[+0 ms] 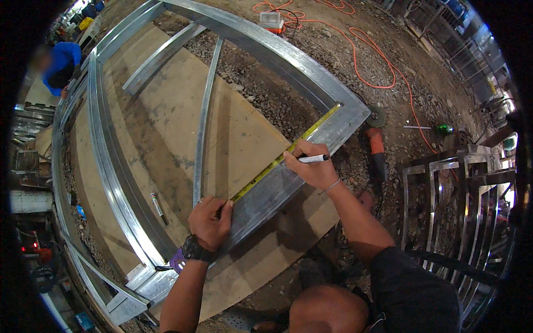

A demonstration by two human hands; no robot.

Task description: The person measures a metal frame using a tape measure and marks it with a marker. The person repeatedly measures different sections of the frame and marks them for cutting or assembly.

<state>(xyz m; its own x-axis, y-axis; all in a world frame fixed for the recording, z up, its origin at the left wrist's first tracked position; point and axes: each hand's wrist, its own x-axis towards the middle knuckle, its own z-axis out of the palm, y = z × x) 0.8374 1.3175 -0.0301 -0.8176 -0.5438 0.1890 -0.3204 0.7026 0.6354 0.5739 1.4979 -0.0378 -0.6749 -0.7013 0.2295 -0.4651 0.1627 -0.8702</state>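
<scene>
A yellow tape measure (261,175) lies stretched along a silvery square metal beam (283,186), its far end near the frame's right corner. My left hand (210,222) is closed on the tape's near end, resting on the beam; its case does not show. In my right hand (312,165) is a white marker pen (314,159), pinched between the fingers. That hand rests at the tape's edge, about midway along the blade, and the pen's tip is hidden by the fingers. The beam belongs to a large metal frame (244,34) lying low over the ground.
An angle grinder (376,145) with an orange and black body lies beyond the frame's right corner. An orange cord (383,53) and a work light (271,21) are farther off. Another marker (157,206) lies on the board (239,133). A person in blue (66,61) crouches far left. Metal racks (466,183) stand right.
</scene>
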